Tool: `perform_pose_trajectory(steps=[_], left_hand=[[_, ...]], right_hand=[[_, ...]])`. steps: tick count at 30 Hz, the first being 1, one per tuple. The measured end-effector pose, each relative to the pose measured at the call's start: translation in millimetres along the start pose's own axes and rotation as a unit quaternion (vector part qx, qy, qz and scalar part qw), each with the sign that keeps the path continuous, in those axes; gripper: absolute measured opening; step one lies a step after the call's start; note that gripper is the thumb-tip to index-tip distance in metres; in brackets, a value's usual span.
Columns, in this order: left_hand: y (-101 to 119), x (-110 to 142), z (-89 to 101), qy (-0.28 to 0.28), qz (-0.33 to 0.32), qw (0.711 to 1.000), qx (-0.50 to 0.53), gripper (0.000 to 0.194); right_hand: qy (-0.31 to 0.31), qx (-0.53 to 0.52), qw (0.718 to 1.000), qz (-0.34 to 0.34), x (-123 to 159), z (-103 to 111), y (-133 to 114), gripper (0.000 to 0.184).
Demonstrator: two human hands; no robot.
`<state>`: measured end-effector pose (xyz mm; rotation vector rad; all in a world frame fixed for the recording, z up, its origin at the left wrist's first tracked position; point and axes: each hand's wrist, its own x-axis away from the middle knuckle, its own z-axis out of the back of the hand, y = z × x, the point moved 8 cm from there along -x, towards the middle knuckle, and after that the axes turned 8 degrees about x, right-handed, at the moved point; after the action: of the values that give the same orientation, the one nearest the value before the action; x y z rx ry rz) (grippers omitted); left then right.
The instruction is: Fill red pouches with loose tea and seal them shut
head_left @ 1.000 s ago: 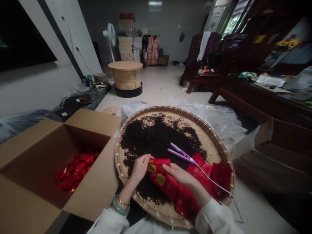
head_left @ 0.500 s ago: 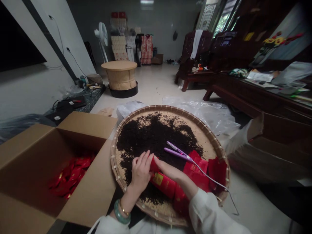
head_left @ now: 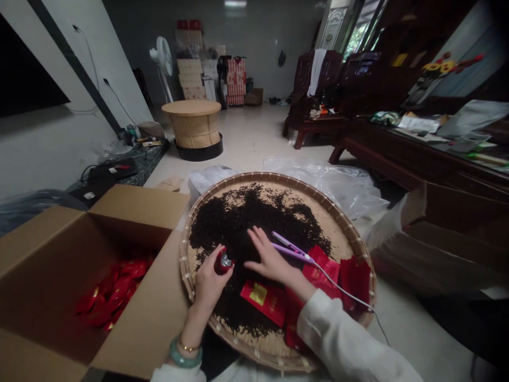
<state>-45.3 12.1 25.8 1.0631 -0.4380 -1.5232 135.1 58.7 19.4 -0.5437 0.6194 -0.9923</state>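
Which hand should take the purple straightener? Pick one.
Probably the right hand: it is empty and lies beside the straightener, while the left hand is holding a red packet.

I log the site as a home living room: carved dark-wood armchairs, a long wooden table strewn with papers, a pedestal fan, stacked cartons by the far wall, pale tiled floor.

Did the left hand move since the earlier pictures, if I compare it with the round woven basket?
Yes, the left hand moved left, closer to the woven basket's rim and the cardboard box.
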Motion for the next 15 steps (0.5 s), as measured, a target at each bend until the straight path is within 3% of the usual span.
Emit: perform_pose_trajectory(steps=[3, 6, 10, 13, 15], left_hand=[[-3, 0, 0.1, -0.003, 0.027, 1.0, -0.006, 0.048], [-6, 1, -2.7, -0.01, 0.041, 0.999, -0.023, 0.057], [-5, 0, -5.2, -0.02, 0.016, 0.998, -0.051, 0.072], [4, 1, -7.9, -0.035, -0.055, 0.995, -0.078, 0.063], [7, 2, -10.1, -0.043, -0.082, 0.991, -0.098, 0.053]], right_hand=[[-0.068, 0.22, 0.969, 0.088, 0, -45, -8, 0.104], [-0.063, 0.318, 0.938, 0.12, -9, -66, -16, 0.088], [-0.068, 0.362, 0.92, 0.133, -21, -71, -23, 0.051], [-0.076, 0.369, 0.915, 0.144, -24, -65, -26, 0.029], [-0.075, 0.364, 0.919, 0.132, -23, -58, -24, 0.024]])
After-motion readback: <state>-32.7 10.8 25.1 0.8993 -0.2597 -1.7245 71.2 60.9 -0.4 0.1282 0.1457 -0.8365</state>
